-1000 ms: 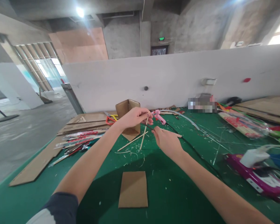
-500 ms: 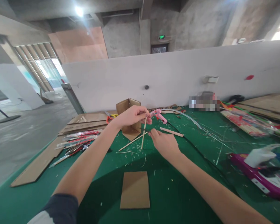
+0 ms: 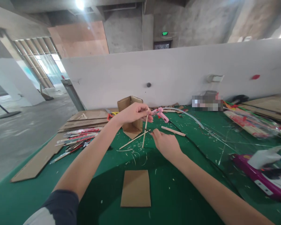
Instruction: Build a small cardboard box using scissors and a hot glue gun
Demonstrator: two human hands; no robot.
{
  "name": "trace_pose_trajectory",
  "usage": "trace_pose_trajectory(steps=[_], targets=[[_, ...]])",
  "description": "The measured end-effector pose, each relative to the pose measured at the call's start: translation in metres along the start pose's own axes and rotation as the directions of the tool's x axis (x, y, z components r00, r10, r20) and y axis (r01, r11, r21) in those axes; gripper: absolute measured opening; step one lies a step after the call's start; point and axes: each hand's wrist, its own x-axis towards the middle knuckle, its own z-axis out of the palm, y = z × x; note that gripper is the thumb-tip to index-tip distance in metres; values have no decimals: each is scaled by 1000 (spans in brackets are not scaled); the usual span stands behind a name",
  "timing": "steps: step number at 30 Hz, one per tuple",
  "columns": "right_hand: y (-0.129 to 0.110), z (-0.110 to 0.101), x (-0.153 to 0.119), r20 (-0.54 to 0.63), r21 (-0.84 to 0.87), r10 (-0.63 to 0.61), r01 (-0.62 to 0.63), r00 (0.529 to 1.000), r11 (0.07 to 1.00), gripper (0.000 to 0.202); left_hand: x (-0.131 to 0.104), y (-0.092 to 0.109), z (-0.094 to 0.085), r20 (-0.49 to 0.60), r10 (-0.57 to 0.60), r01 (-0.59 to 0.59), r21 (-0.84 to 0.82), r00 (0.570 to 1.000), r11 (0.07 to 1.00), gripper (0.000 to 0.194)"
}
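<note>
My left hand [image 3: 138, 113] is closed, pinching the upper end of a thin wooden stick [image 3: 144, 134] that slants down toward the table. My right hand [image 3: 166, 144] is closed around a small dark, thin tool [image 3: 148, 130], mostly hidden by the fingers; its tip meets the stick about midway. A second wooden stick [image 3: 131, 142] lies behind and to the left, among pale shavings. Just beyond my left hand rests a pink glue gun [image 3: 163, 115]. An open cardboard box [image 3: 131, 128] stands behind my left wrist.
A cardboard square [image 3: 135, 189] lies on the green table in front. Cardboard strips [image 3: 37, 159] and packaged sticks [image 3: 78, 137] are at left, with scissors [image 3: 110, 115] behind. At right are a pale rod [image 3: 173, 131], a black cable [image 3: 201, 153] and a purple power strip [image 3: 255, 175].
The view has shifted slightly. Both hands keep their grips, and the dark tool stays against the stick with little visible movement.
</note>
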Motion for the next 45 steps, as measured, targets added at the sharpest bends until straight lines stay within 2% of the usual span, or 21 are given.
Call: trace_pose_trajectory(steps=[2,4,8,10,12,15,18,22,25,27,32,35,39,41,45], targets=[[1,-4,5,-37,-9,34,-35,999,999,41,1,0,1,4,0,0,-2,1000,1000,24],[0,-3,3,-13,-12,31,-31,999,999,40,2,-2,1,4,6,-6,-13,1000,1000,25],[-5,10,-14,132,1,-97,98,986,995,32,3,-7,-2,2,1,-1,-16,1000,1000,27],[-6,13,-18,160,9,-148,148,976,989,31,2,-9,-4,-1,-13,13,-8,1000,1000,28],[-5,11,-13,126,7,-122,122,985,993,33,2,-9,-5,2,-13,13,-3,1000,1000,28],[-1,2,0,37,0,-16,16,999,1000,39,3,-9,-5,13,9,-9,-1,1000,1000,27],[0,-2,4,42,-12,11,-10,999,1000,40,3,-9,-5,1,16,-16,2,1000,1000,27],[-3,7,-13,164,-19,-82,86,983,996,33,3,-8,-5,-15,4,-4,1,1000,1000,28],[-6,10,-19,188,-5,-156,160,970,987,33,2,-6,-4,-1,0,0,12,1000,1000,27],[-5,6,-14,151,-8,-133,136,979,991,36,1,-4,-4,10,11,-11,19,1000,1000,26],[-3,-10,5,34,-46,26,-25,999,999,42,1,-2,-5,16,26,-27,57,1000,998,25],[-8,-5,-4,97,-47,3,2,995,999,38,2,-4,-6,-3,24,-24,55,1000,998,25],[-16,5,-19,219,0,-86,89,972,996,29,2,-3,-6,-30,9,-7,58,1000,998,24],[-13,2,-14,189,-1,-76,78,979,997,31,1,-1,-5,-27,10,-8,81,1000,997,24],[-3,-15,5,29,-54,33,-31,999,998,38,2,0,-4,-12,45,-44,102,999,994,23]])
